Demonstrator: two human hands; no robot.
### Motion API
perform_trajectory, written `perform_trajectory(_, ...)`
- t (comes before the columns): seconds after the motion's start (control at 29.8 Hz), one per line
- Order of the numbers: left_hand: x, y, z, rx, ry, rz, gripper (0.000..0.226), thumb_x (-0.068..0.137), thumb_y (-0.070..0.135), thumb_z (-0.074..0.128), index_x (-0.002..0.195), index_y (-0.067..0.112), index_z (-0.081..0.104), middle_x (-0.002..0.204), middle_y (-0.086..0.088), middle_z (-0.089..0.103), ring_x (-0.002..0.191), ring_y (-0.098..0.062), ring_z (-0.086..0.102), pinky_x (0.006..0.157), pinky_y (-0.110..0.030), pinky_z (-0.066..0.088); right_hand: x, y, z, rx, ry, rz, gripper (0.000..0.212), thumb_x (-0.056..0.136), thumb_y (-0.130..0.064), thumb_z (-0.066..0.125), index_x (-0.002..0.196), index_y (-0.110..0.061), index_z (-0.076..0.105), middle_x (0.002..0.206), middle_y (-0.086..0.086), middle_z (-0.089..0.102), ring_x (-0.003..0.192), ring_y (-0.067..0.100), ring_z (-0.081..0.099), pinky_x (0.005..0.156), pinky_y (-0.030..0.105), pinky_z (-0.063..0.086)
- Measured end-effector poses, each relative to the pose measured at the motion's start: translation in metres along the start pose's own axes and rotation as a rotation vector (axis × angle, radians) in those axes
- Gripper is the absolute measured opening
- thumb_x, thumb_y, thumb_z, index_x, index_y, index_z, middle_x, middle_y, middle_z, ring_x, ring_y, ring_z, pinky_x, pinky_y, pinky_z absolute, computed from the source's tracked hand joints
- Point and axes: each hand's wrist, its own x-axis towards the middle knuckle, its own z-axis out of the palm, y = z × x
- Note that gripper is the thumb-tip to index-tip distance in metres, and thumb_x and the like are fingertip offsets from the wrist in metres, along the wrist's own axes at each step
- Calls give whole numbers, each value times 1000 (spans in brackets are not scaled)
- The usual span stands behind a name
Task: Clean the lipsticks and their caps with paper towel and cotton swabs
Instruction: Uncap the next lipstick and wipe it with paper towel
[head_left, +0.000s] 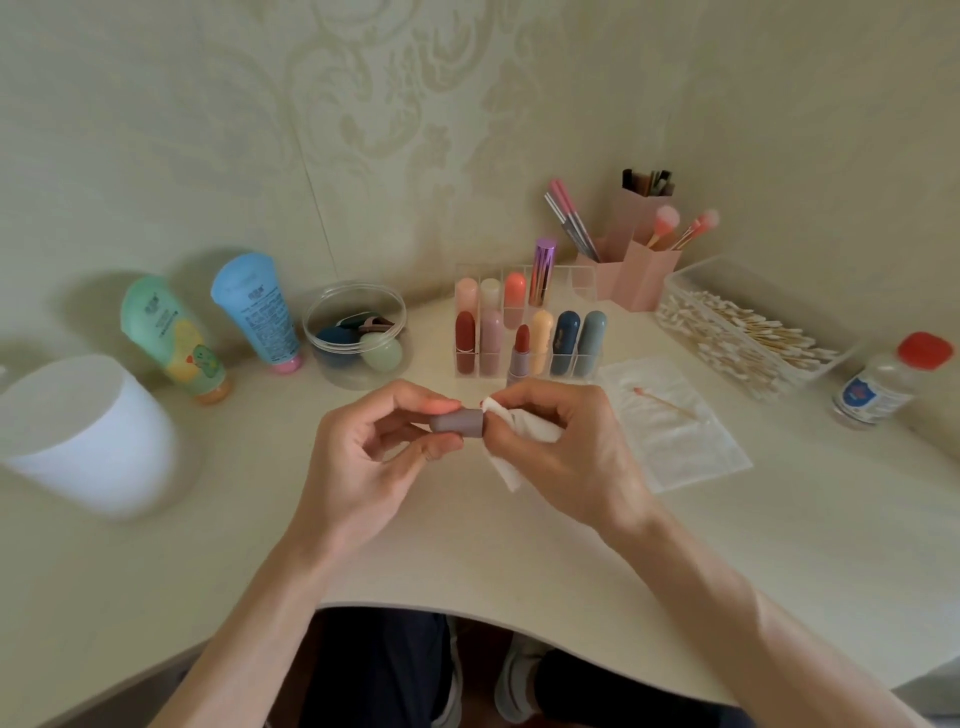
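**What the person is wearing**

The person is wearing dark navy trousers (384, 670) and what are probably light grey sneakers (519, 680), blurred low in view; the left forearm (270, 597) and right forearm (727, 582) are showing bare

Left forearm (244, 608) and right forearm (753, 603) extend from the lower corners to frame centre. Left hand (363, 457), fingers (415, 397) curled, pinches a cap (457, 420); right hand (576, 457) pinches a towel (527, 431) against the cap's end.
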Motion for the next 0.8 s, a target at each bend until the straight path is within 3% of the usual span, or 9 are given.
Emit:
perform_trajectory(0.1, 1, 1, 2, -42, -31, -73, 26, 88, 19, 78, 113, 15, 71, 101, -5, 76, 77, -22, 72, 63, -30, 55, -1, -3, -1, -41, 44, -59, 8, 91, -20, 76, 88, -27, 78, 75, -12, 73, 67, 10, 68, 58, 27, 51)
perform_trajectory(0.17, 2, 0, 2, -32, -48, -121, 17, 98, 29, 68, 110, 20, 73, 90, -8, 75, 66, -22, 67, 55, -33, 50, -3, -5, -2, -83, 78, -132, 8, 90, -16, 77, 90, -24, 78, 79, -13, 73, 73, 13, 70, 62, 29, 54)
perform_trajectory(0.27, 2, -3, 1, 32, -48, -66, 12, 95, 20, 67, 101, 14, 75, 76, -6, 71, 59, -21, 59, 57, -27, 49, -4, -5, -1, -126, 105, -190, 7, 90, -14, 77, 92, -21, 79, 81, -13, 73, 75, 12, 70, 65, 27, 55)
perform_trajectory(0.34, 1, -1, 1, 25, -38, -22, 15, 87, 11, 73, 102, 11, 74, 80, -5, 73, 60, -25, 57, 58, -26, 50, -3, -3, -1, -53, 74, -90, 6, 91, -19, 76, 90, -24, 79, 77, -12, 73, 70, 12, 69, 61, 30, 54)
perform_trajectory(0.44, 1, 1, 1, 12, -19, 8, 19, 82, 5, 76, 101, 10, 73, 93, -2, 76, 72, -20, 67, 64, -26, 55, -1, -2, -1, 4, 25, -5, 9, 92, -23, 75, 86, -29, 78, 73, -10, 72, 63, 6, 65, 56, 29, 51)
perform_trajectory(0.57, 1, 2, 3, -77, -55, -102, 27, 92, 20, 73, 118, 14, 70, 95, -12, 75, 69, -27, 69, 53, -31, 49, -3, -4, -3, -53, 52, -73, 7, 91, -18, 76, 90, -25, 78, 77, -13, 73, 71, 11, 70, 61, 24, 52)
perform_trajectory(0.67, 1, -1, 2, -28, -85, -107, 16, 97, 24, 66, 105, 14, 75, 78, -10, 72, 60, -22, 63, 51, -22, 45, -4, -6, -1, -153, 92, -207, 8, 89, -13, 78, 92, -20, 79, 81, -14, 72, 75, 11, 70, 66, 20, 51)
perform_trajectory(0.8, 0, 0, 2, -6, -60, -28, 17, 84, 12, 74, 101, 12, 73, 82, -6, 76, 68, -15, 69, 59, -21, 50, -2, -4, -2, -24, 8, 2, 8, 91, -26, 77, 85, -32, 78, 73, -13, 71, 65, 5, 64, 59, 23, 47)
